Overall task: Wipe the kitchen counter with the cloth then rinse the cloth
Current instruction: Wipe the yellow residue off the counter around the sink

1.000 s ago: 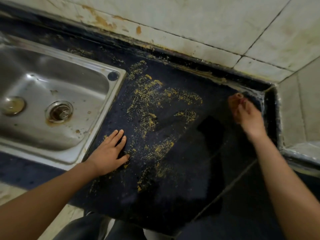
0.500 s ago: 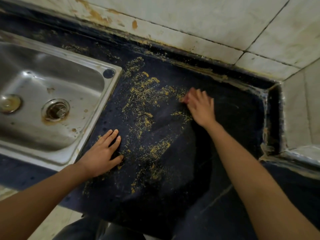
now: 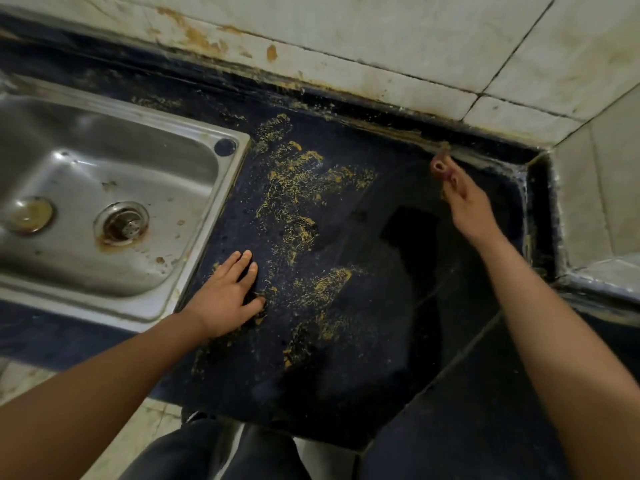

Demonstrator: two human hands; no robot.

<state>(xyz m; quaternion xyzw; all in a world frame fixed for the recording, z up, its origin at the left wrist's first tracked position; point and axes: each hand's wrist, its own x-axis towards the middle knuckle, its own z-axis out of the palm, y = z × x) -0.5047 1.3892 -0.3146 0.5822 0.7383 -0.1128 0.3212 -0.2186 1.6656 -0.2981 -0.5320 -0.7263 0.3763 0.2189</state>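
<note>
Head view showed the person's right hand [image 3: 464, 202] reaching to the back corner of the dark surface [image 3: 381, 341]. Its fingers were curled round a small reddish cloth [image 3: 440, 166]. The cloth was bunched up at the fingertips and pushed against the back edge, under the tiled wall [image 3: 381, 46]. The left hand [image 3: 225, 299] lay flat on the surface with its fingers straight, holding nothing, just pressing down. A lot of yellow mess [image 3: 298, 188] was spread between the two sets of fingers, and some of it touched the left fingers. The part of the surface just below the right fingers looked dark and shiny with no yellow on it, so I think that bit had been wiped. The yellow part did not look wiped clean yet, so most of the wiping was left to do. The sink [image 3: 221, 209] was just beside the left fingers, on their outer side, and well apart from the right fingers and the cloth. No water was seen running into it. The rinsing had not begun, and I think it would come last.
</note>
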